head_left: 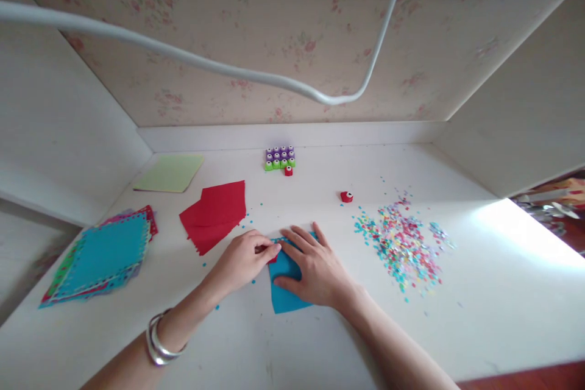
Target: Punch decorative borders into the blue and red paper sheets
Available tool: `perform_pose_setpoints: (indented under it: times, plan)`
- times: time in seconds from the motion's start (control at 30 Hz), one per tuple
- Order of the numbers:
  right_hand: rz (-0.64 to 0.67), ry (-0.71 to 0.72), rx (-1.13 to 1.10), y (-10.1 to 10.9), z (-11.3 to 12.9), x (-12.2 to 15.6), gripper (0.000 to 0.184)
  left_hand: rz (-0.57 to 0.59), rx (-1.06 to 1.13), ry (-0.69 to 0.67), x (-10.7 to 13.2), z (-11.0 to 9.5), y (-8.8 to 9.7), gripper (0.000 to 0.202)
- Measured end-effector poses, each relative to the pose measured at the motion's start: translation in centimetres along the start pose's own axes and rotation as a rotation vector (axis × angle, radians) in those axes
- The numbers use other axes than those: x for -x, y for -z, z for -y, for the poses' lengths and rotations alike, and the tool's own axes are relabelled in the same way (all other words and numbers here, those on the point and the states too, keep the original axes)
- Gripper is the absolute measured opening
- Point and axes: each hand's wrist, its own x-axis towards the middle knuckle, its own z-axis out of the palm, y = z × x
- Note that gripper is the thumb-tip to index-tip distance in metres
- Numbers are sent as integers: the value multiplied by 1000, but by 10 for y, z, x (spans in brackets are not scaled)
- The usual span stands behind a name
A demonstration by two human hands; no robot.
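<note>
A sheet of blue paper point(287, 298) lies on the white table in front of me, with small holes along its far edge. My right hand point(315, 265) rests flat on this sheet, fingers spread. At the sheet's far left corner, my left hand point(249, 256) is closed, thumb and fingers pinched around a small red paper punch point(273, 259). Most of that punch is hidden by the fingers. A silver bracelet point(158, 338) circles my left wrist.
Left are red sheets point(219, 210), a pale green stack point(169, 173) and a pile of punched sheets point(109, 244). Purple and green punches point(280, 157) and a red one point(288, 171) stand at the back. Another red punch point(347, 196) and confetti point(404, 241) lie right. A white cable point(256, 75) hangs overhead.
</note>
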Motion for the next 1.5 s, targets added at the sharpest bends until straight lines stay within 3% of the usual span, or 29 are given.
perform_pose_setpoints:
  times: [0.33, 0.5, 0.77, 0.93, 1.03, 1.1, 1.3, 1.5]
  plan:
    - [-22, 3, 14, -3, 0, 2, 64, -34, -96, 60, -5, 2, -9, 31]
    - [-15, 4, 18, -2, 0, 2, 64, 31, -48, 86, -9, 2, -12, 28]
    - [-34, 0, 1, 0, 1, 3, 63, 121, 87, 130, -3, 1, -2, 36]
    - [-31, 1, -7, 2, 1, 4, 64, 14, 65, 9, 11, 4, 0, 38]
    - [-25, -3, 4, 2, 1, 3, 64, -45, -39, -119, 18, 4, 0, 23]
    - [-21, -5, 7, 1, 0, 3, 65, -48, -80, -155, 21, 6, 0, 24]
    - [-14, -8, -28, -3, -1, 3, 66, -46, -126, -61, 29, 14, 2, 20]
    - [-63, -37, -81, -2, -2, 1, 65, -71, -77, -89, 31, 17, -2, 22]
